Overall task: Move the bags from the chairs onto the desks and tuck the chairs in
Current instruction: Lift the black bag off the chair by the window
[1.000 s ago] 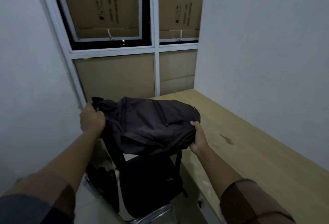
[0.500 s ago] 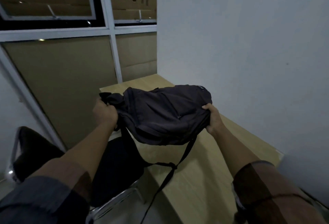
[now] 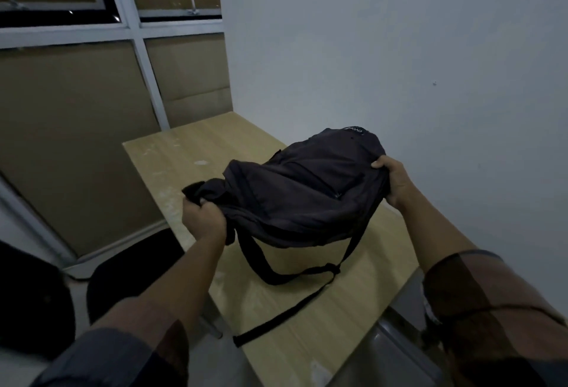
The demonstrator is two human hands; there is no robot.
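Note:
A dark backpack [image 3: 304,193] hangs over the light wooden desk [image 3: 184,153], held at both ends. My left hand [image 3: 203,217] grips its bunched top at the left. My right hand [image 3: 392,182] grips its bottom edge at the right. The bag's straps [image 3: 295,276] droop down and trail on the desk toward the front edge. A black chair [image 3: 129,279] stands left of the desk, pulled out, its seat showing under my left forearm.
A white wall [image 3: 399,64] runs along the desk's right side. Behind the desk is a window frame [image 3: 144,58] backed with cardboard. A second dark chair back [image 3: 33,300] sits at the far left. A grey surface [image 3: 390,353] adjoins the desk's near right end.
The bag has moved right and forward from above the chair to over the middle of the desk. Its straps now touch the desktop. Both hands keep their hold.

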